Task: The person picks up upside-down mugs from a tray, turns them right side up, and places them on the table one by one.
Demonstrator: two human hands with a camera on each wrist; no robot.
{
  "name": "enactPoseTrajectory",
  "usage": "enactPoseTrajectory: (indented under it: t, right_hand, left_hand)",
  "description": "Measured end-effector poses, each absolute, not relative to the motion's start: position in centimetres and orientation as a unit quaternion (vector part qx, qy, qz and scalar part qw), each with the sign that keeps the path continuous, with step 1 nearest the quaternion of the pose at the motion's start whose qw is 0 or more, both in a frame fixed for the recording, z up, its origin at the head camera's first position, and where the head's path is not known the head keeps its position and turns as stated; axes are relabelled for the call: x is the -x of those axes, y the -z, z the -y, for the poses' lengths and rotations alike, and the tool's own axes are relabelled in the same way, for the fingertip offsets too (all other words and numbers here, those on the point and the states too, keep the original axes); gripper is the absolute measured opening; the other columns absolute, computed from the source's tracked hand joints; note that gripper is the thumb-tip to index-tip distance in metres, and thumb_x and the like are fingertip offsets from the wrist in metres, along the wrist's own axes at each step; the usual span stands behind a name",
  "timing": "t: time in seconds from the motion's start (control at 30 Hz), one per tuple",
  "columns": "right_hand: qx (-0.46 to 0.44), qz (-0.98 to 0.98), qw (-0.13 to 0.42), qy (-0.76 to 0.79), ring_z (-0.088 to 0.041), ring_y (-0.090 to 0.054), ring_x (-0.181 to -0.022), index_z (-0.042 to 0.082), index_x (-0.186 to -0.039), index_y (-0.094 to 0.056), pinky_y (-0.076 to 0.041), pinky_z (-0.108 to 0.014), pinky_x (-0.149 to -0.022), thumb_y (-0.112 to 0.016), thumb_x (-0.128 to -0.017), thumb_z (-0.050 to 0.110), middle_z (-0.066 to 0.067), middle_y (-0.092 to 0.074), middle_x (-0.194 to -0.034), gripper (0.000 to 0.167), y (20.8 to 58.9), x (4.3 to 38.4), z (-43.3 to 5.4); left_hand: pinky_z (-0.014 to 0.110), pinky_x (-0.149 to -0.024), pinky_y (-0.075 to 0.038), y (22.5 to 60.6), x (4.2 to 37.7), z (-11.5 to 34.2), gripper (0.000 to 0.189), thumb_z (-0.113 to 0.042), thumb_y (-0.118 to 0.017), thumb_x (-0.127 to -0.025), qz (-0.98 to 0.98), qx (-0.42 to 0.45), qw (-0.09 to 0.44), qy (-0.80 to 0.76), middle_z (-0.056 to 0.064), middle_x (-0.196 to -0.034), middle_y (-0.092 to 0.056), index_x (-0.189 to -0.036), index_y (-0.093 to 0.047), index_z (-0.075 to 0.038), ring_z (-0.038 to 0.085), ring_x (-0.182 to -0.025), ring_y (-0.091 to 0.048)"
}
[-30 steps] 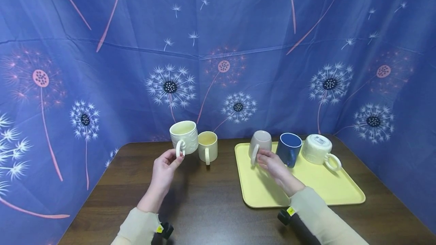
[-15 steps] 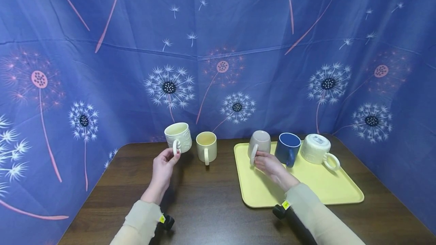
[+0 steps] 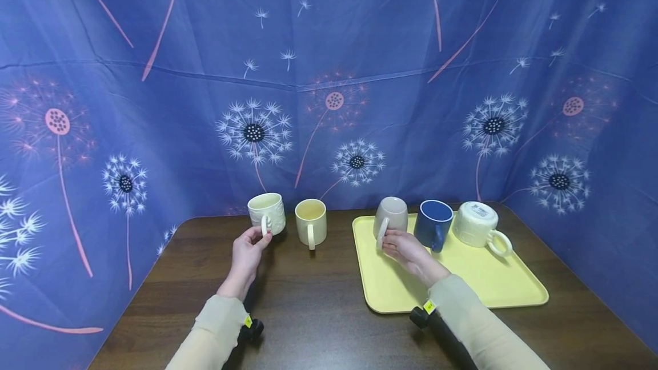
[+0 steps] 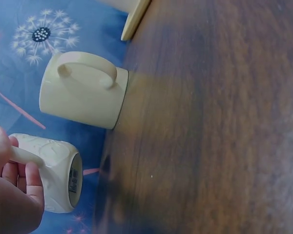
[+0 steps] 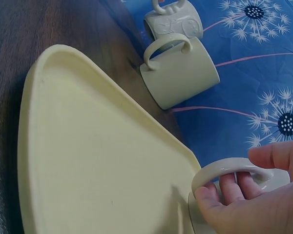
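Dandelion-print curtain (image 3: 205,96), wooden table (image 3: 319,296), yellow tray (image 3: 506,278), fingers (image 4: 33,183) gripping white mug (image 3: 272,213) and grey mug (image 3: 393,213)

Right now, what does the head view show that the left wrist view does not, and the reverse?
Only the head view: the blue mug and the upturned white mug. Only the left wrist view: the underside of the embossed white mug, with a dark mark. Both: that mug, the left hand pinching its handle, and the plain cream mug.
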State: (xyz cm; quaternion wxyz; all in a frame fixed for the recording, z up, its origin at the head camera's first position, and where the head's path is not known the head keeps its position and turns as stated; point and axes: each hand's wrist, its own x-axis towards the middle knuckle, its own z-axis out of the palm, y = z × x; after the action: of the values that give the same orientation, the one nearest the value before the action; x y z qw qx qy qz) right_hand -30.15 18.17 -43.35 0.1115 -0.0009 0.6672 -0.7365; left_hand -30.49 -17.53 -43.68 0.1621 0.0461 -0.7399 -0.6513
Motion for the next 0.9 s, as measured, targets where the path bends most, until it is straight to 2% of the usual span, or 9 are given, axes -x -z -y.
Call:
enactPoseTrajectory:
  t: [0.23, 0.3, 0.43, 0.57, 0.9]
  right_hand:
    - [0.003, -0.672, 0.115, 0.732, -0.012, -0.055, -0.092, -0.02, -0.133, -0.029, -0.043, -0.033, -0.094, -0.042, -0.094, -0.001, -0.007, -0.055, -0.101, 0.046, 43.5, 30.3, -18.2]
    - [0.003, -0.679, 0.11, 0.726, -0.016, -0.055, -0.095, -0.02, -0.132, -0.03, -0.041, -0.038, -0.098, -0.044, -0.093, 0.0, -0.012, -0.055, -0.104, 0.046, 43.6, 30.2, -18.2]
    - [0.006, -0.697, 0.103, 0.71, -0.03, -0.051, -0.112, -0.021, -0.133, -0.03, -0.032, -0.05, -0.106, -0.044, -0.092, 0.001, -0.03, -0.048, -0.122, 0.048, 43.6, 29.9, -18.2]
    - [-0.001, -0.712, 0.096, 0.696, -0.038, -0.046, -0.12, -0.019, -0.132, -0.032, -0.031, -0.054, -0.106, -0.045, -0.093, 0.002, -0.036, -0.04, -0.131, 0.047, 43.5, 29.6, -18.2]
    - [-0.017, -0.732, 0.066, 0.677, -0.031, -0.053, -0.11, -0.018, -0.13, -0.036, -0.039, -0.052, -0.101, -0.049, -0.091, -0.001, -0.037, -0.042, -0.13, 0.045, 43.4, 28.6, -18.7]
  left_hand:
    - [0.017, -0.067, -0.043, 44.2, 30.7, 17.8, 0.019, 0.002, -0.066, -0.084, 0.749, -0.047, 0.164, 0.64, 0.014, -0.09, -0.068, -0.101, -0.065, 0.01, 0.007, -0.077, -0.054]
    - [0.017, -0.067, -0.043, 44.4, 30.8, 17.9, 0.019, 0.002, -0.066, -0.084, 0.751, -0.05, 0.161, 0.639, 0.015, -0.091, -0.068, -0.101, -0.065, 0.009, 0.008, -0.078, -0.054]
    - [0.018, -0.067, -0.043, 44.7, 30.9, 18.1, 0.02, 0.001, -0.066, -0.083, 0.752, -0.062, 0.152, 0.639, 0.014, -0.091, -0.068, -0.102, -0.066, 0.008, 0.007, -0.078, -0.054]
    - [0.018, -0.066, -0.043, 44.9, 30.9, 18.1, 0.02, 0.001, -0.067, -0.083, 0.753, -0.073, 0.143, 0.638, 0.013, -0.09, -0.069, -0.102, -0.066, 0.008, 0.007, -0.077, -0.054]
    - [0.019, -0.064, -0.043, 44.6, 30.1, 18.0, 0.023, 0.003, -0.069, -0.081, 0.762, -0.09, 0.112, 0.632, 0.013, -0.087, -0.07, -0.102, -0.066, 0.01, 0.008, -0.075, -0.053]
